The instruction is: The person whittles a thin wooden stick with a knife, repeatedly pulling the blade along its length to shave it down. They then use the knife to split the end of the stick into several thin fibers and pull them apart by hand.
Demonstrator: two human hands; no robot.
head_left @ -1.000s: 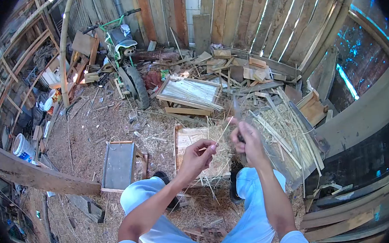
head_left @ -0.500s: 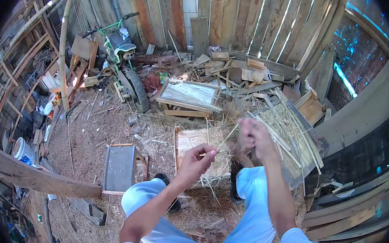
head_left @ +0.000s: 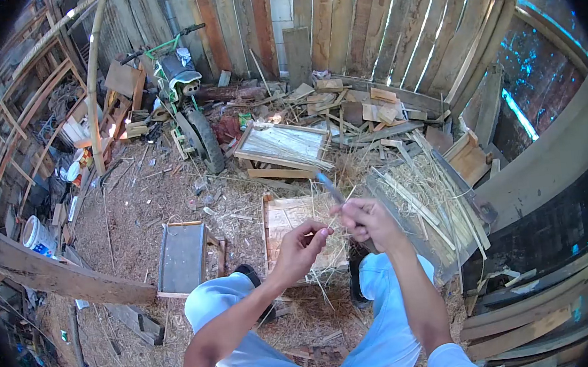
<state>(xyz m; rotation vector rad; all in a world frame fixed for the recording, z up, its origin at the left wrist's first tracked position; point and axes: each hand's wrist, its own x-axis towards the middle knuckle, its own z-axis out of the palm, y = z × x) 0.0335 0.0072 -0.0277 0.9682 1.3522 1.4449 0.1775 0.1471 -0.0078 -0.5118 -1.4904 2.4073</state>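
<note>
My left hand (head_left: pixel 303 251) is closed in a pinch above the light wooden box (head_left: pixel 270 231), near the middle of the view; the thin piece between its fingers is hardly visible. Just to its right, my right hand (head_left: pixel 373 224) is wrapped round a knife (head_left: pixel 329 186), its blade pointing up and to the left, slightly blurred. The two hands are close but apart. Below them, thin straw-like strips lie in and over the box. A grey board (head_left: pixel 446 240) on the right bears a heap of pale strips (head_left: pixel 425 200).
A small dark-topped table (head_left: pixel 182 257) stands left of my knees. Behind the hands is a low framed table (head_left: pixel 283 142) with strips on it. A green motorbike (head_left: pixel 189 102) leans farther back, beside scrap wood (head_left: pixel 378 110). A wooden beam (head_left: pixel 57 270) crosses at left.
My right hand has moved down and left, close to my left hand, and the knife now shows clearly. The pale strip that stretched up between the hands is no longer visible.
</note>
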